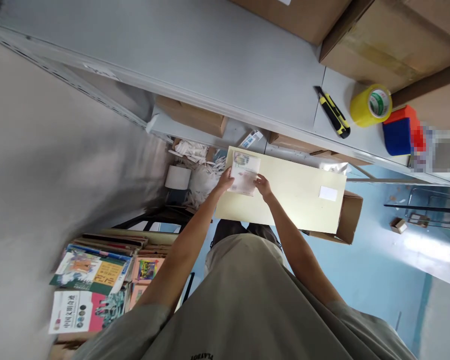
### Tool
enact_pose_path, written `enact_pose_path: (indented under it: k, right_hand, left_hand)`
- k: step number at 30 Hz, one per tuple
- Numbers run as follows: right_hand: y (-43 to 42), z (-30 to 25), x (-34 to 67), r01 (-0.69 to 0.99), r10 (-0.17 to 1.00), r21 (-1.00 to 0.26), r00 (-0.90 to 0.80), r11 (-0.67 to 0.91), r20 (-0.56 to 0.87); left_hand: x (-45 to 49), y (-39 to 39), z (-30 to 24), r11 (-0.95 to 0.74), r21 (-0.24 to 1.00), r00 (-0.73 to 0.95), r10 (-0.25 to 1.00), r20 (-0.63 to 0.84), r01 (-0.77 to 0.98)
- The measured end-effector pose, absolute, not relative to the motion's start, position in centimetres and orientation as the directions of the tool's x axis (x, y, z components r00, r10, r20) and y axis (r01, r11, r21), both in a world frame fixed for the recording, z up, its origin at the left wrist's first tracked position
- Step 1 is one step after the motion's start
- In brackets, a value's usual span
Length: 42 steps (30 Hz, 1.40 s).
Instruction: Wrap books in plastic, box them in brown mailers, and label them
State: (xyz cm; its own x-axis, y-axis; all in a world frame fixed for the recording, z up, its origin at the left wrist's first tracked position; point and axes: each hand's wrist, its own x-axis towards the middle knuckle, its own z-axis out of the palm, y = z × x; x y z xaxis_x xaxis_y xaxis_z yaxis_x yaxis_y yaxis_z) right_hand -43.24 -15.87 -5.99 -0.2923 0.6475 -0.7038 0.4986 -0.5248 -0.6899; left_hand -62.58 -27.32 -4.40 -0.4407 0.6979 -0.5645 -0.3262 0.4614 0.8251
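I look steeply down past my grey shirt. Both arms reach forward to a small white book (243,173) with a pale picture on its cover. My left hand (225,180) grips its left edge and my right hand (263,186) grips its right lower corner. The book lies on or just above the left end of a large pale yellow envelope (296,192) with a small white label (328,193). The envelope rests across an open cardboard box (350,217).
A grey metal shelf (225,65) carries a yellow utility knife (332,112), a roll of yellow tape (371,105), a red and blue block (402,131) and cardboard boxes (390,40). Stacked books (93,285) stand at lower left. White paper scraps (195,170) lie below the shelf.
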Motion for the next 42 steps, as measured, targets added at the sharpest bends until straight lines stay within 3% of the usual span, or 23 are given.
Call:
enact_pose_path:
  k: [3, 5, 10, 16, 23, 28, 34, 42]
  right_hand:
    - [-15.7, -6.4, -42.9, 0.505, 0.656, -0.684, -0.271, -0.526, -0.705]
    - [-15.7, -6.0, -42.3, 0.515, 0.657, -0.681, -0.268, -0.520, -0.704]
    - [-15.8, -3.2, -40.6, 0.521, 0.661, -0.735, -0.369, -0.435, -0.653]
    - [-15.8, 1.5, -38.8, 0.484, 0.638, -0.833, -0.558, -0.269, -0.531]
    - [-18.7, 6.0, -35.2, 0.367, 0.459, -0.920, -0.800, -0.134, -0.386]
    - [-23.6, 7.7, -31.3, 0.296, 0.313, -0.940, -0.888, -0.169, -0.336]
    - [-27.4, 8.8, -27.0, 0.291, 0.263, -0.937, -0.904, -0.195, -0.336]
    - [-30.7, 8.4, -24.0, 0.286, 0.229, -0.941, -0.918, -0.182, -0.323]
  left_hand:
    - [-62.6, -27.2, -4.4, 0.556, 0.751, -0.436, 0.612, -0.660, -0.356]
    - [-62.4, -28.1, -4.4, 0.533, 0.752, -0.439, 0.611, -0.659, -0.387]
    - [-60.0, -32.4, -3.5, 0.390, 0.765, -0.431, 0.653, -0.622, -0.513]
    - [-54.8, -36.7, 0.0, 0.202, 0.826, -0.568, 0.639, -0.518, -0.527]
    - [-45.0, -43.0, 5.7, 0.061, 0.869, -0.788, 0.396, -0.472, -0.490]
    - [-35.9, -48.6, 8.9, 0.056, 0.872, -0.840, 0.241, -0.485, -0.487]
    - [-30.1, -52.3, 11.1, 0.123, 0.874, -0.861, 0.153, -0.485, -0.471]
    - [-27.3, -55.6, 14.0, 0.018, 0.914, -0.909, 0.103, -0.404, -0.404]
